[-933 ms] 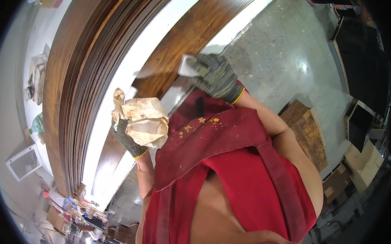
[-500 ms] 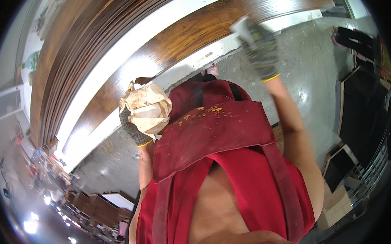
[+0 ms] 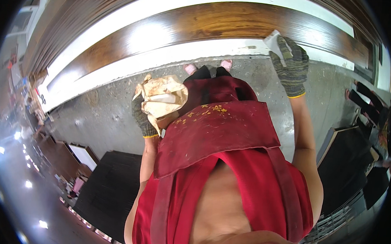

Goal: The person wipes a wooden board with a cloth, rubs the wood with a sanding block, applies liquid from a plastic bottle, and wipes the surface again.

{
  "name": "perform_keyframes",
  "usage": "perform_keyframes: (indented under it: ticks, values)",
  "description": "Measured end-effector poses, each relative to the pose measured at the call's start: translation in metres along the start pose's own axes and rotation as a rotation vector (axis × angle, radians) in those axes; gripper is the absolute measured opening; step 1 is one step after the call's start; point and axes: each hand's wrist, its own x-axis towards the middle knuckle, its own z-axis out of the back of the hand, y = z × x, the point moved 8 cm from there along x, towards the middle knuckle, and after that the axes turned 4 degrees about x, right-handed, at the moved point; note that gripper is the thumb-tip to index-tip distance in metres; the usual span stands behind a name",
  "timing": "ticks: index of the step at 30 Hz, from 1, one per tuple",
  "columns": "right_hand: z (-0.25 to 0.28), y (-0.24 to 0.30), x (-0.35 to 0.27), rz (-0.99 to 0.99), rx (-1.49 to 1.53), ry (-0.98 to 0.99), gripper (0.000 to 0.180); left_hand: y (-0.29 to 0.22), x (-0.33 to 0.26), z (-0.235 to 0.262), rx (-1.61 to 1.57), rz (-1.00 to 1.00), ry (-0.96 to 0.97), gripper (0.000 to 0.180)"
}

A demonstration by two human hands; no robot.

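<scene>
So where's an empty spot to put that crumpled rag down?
Bare grey floor lies between the white-edged wooden panel and the dark boards, left of the left hand with the rag. The right side is crowded with dark panels.

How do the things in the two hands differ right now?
The left hand holds a big crumpled cloth, tan and stained, bunched close to the red apron. The right hand holds a small, flat, pale pad, stretched out at the edge of the brown panel. The cloth hangs clear of the panel; the pad is against it. Both hands wear knit work gloves.
</scene>
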Motion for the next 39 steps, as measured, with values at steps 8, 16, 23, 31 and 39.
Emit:
perform_keyframes:
  ticks: [8,16,23,31,39]
  values:
    - [-0.068,0.155,0.062,0.267,0.070,0.211,0.048,-0.022,0.012,-0.011,-0.133,0.021,0.281,0.047]
    - [-0.135,0.303,0.110,0.449,0.239,0.222,0.049,-0.022,0.010,0.045,-0.039,0.009,0.095,0.047]
    - [-0.068,0.136,0.066,0.263,0.169,0.300,0.047,-0.001,0.009,0.049,-0.016,-0.007,0.047,0.045]
    - [-0.112,0.197,0.100,0.449,0.117,0.345,0.049,0.034,0.007,0.052,-0.256,0.165,0.014,0.041]
    - [-0.206,0.370,0.163,0.762,0.300,0.122,0.045,0.073,-0.005,0.042,-0.676,0.470,-0.173,0.034]
